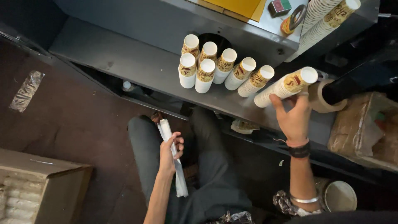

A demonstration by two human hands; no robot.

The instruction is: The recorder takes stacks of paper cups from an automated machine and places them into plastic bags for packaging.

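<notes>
We sit at a grey metal table (137, 62) with our knees tucked under its edge; our right hand (295, 118) reaches up and wraps its fingers around the near end of a long stack of paper cups (286, 86), which lies tilted on the table, so that the stack is steadied from below rather than lifted clear; our left hand (169, 153) rests low over the lap, closed around a rolled white plastic sleeve (173, 159), held upright along its length, a grip that keeps the roll from unwinding; to the left of the held stack, seven shorter cup stacks (215, 66) stand close together, touching one another, near a dark round hole (219, 40) in the machine wall; at the top right more long stacks (327, 16) lean against the frame, beside a roll of tape (292, 20); a brown cardboard tube (325, 97) sits just right of our hand; down on the floor at the left an open carton (41, 186) shows wrapped cup stacks laid side by side.
</notes>
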